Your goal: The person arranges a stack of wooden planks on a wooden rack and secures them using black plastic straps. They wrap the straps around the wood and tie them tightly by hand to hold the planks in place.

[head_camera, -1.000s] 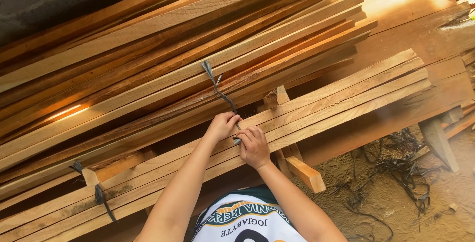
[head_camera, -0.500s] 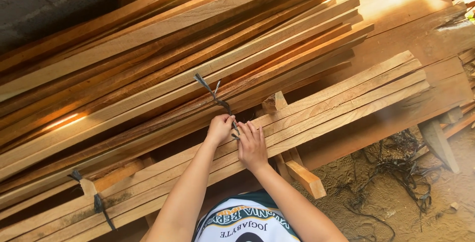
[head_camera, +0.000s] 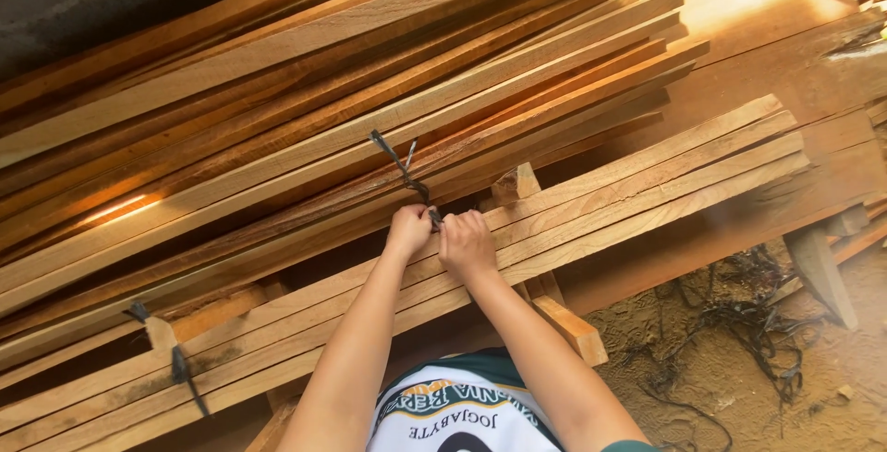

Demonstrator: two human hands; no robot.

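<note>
Sandy ground [head_camera: 702, 360] lies under stacked timber, and nearest the camera a bundle of pale slats [head_camera: 591, 212] runs long from lower left to upper right. Both hands meet on it: left hand [head_camera: 408, 230] and right hand [head_camera: 467, 244] pinch the black tie strap [head_camera: 404, 167], which climbs up-left from them. Its pinched end is hidden between the fingers.

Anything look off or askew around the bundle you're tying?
Mostly tidy. Both hands, left hand and right hand, meet at the dark tie, whose loose ends stick up. A tangle of dark cord lies scattered on the dirt floor.
</note>
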